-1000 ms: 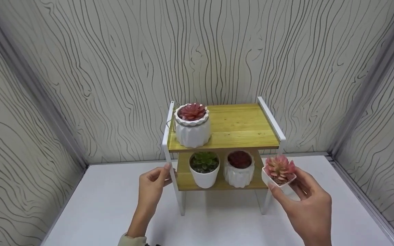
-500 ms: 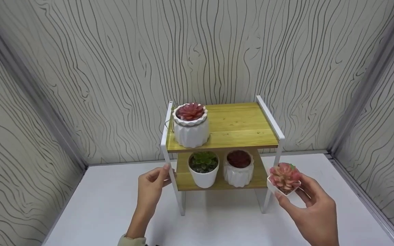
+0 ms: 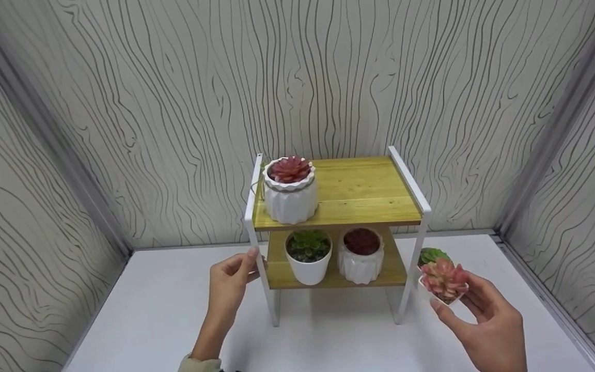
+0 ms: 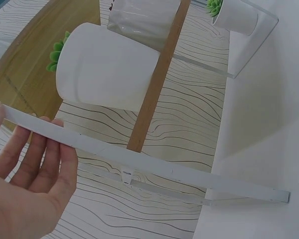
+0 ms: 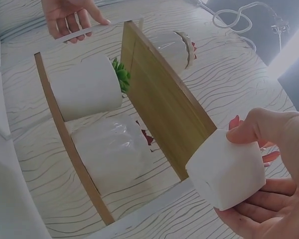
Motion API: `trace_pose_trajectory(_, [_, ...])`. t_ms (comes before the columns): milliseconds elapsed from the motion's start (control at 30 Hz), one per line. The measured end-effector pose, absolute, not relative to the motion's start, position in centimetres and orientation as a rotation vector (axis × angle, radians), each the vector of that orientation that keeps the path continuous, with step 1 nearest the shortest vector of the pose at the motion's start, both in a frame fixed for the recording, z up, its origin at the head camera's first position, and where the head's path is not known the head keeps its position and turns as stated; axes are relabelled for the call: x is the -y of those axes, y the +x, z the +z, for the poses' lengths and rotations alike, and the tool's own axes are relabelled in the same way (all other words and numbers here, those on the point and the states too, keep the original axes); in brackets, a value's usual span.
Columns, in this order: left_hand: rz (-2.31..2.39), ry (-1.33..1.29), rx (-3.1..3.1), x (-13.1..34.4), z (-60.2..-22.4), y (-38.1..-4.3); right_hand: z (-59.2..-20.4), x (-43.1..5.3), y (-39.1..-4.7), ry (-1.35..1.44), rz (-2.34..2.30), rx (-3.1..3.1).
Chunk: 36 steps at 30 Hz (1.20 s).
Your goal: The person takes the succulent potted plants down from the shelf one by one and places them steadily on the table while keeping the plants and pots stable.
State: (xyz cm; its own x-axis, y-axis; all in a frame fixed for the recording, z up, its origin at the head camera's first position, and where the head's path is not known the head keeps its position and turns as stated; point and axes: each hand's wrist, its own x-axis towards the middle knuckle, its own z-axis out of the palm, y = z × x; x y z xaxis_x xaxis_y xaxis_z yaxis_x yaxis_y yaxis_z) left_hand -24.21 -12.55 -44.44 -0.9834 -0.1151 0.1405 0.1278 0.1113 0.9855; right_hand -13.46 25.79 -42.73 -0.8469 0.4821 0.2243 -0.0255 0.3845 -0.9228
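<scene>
The right hand (image 3: 488, 320) pinched, between thumb and curled fingers, a small white square pot with a pink succulent (image 3: 443, 281), holding it just outside the right side of a two-tier rack with yellowish wooden boards (image 3: 364, 181). The left hand (image 3: 230, 281) gripped the rack's left white metal side frame (image 4: 239, 185). Three pots already stood upright: a white ribbed pot with a red succulent (image 3: 291, 201) on the upper board, and below, a smooth white tapered pot with a green succulent (image 3: 310, 271) beside a glossy white pot with a dark red plant (image 3: 362, 266). The held pot was not yet set down; a small white pot with green leaves (image 4: 236, 19), on the white worktop (image 3: 163, 299) beyond the rack, also seemed left to place.
</scene>
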Motion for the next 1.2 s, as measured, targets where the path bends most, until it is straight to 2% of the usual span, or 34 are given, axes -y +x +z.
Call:
trace_pose_trajectory(833, [-1.954,-0.041,2.196,12.5,-44.6,-24.4,-45.7,-31.5,-15.1,-0.328,1.366,2.230])
trace_pose_trajectory(1200, [-1.964,-0.050,2.189,12.6,-44.7,-24.3,-47.4,-34.8,-16.0,-0.413,1.412,2.295])
